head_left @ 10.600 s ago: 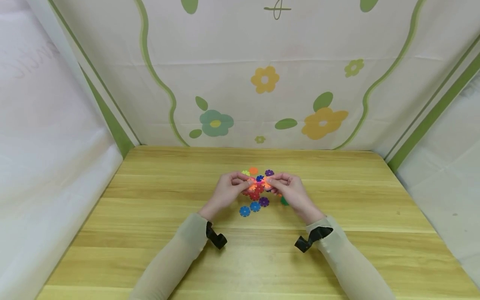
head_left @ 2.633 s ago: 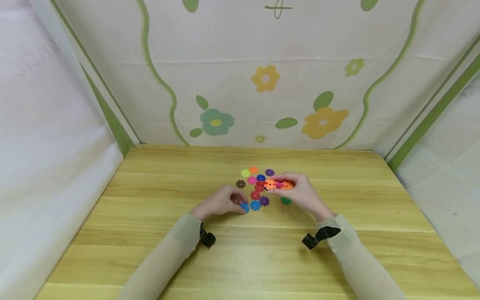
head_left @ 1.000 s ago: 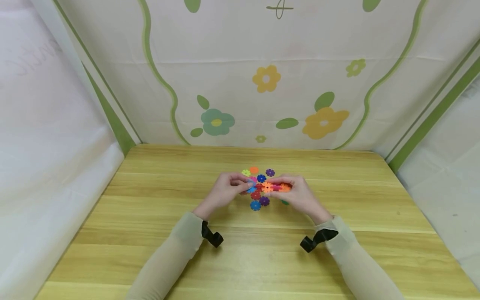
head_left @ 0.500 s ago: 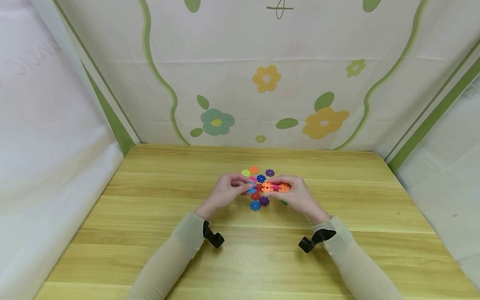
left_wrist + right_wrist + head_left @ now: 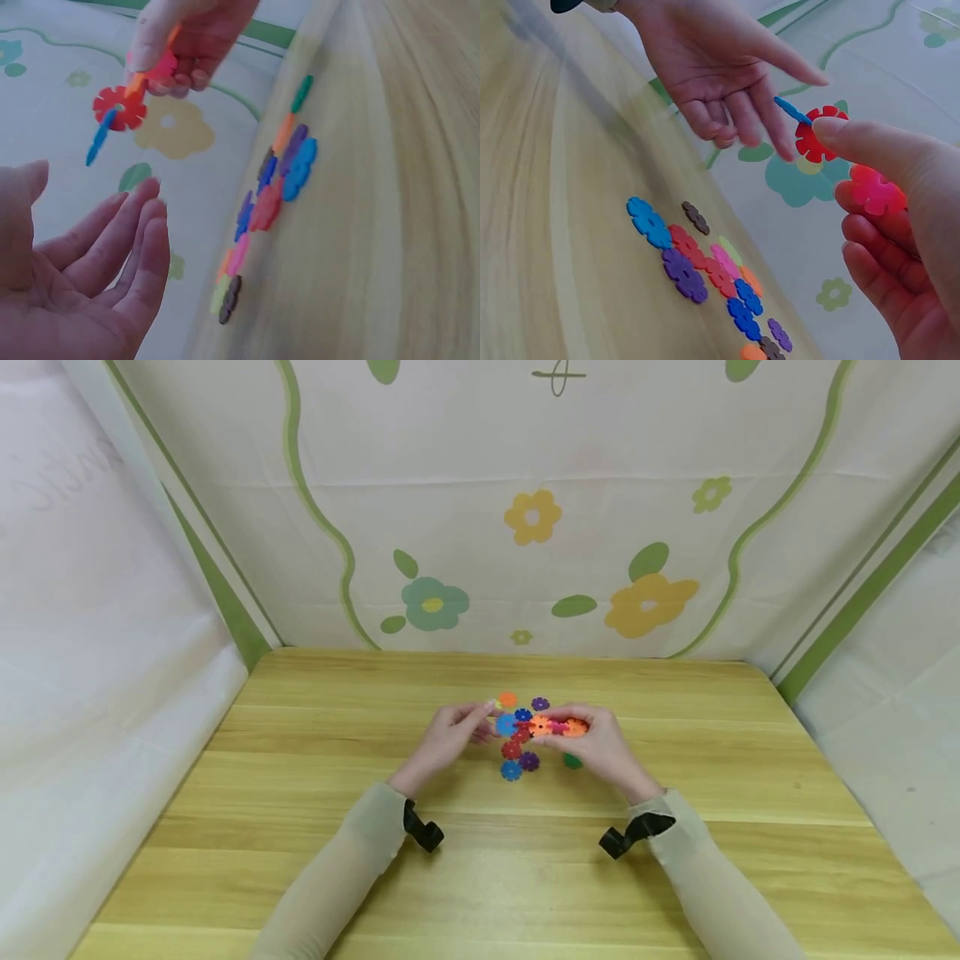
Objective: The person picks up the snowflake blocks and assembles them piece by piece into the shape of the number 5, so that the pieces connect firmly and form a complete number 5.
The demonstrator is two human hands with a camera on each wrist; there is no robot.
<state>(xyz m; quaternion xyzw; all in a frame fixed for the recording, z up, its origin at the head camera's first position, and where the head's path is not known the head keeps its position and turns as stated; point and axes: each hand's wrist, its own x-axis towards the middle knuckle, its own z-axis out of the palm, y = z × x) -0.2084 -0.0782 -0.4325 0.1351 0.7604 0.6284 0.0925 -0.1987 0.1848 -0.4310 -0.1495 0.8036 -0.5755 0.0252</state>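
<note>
Right hand point(image 5: 600, 743) pinching a chain point(image 5: 540, 727) of discs above a wooden surface point(image 5: 480, 877), left hand point(image 5: 448, 735) spread beside it.
The chain is in the air over the middle of the surface, nearer its far edge than its near one, gripped between the right thumb and fingers. It runs orange, pink, orange, red, then a blue end point(image 5: 506, 725) towards the left edge, slotted into the red. The left hand holds nothing, its thumb apart from its fingers, just beside the blue end. Loose pieces lie below: an orange disc point(image 5: 508, 700) and a purple disc point(image 5: 541, 703) closest to the far edge, a blue disc point(image 5: 511, 771) closest to the near edge, a green disc point(image 5: 573, 761) closest to the right edge.
</note>
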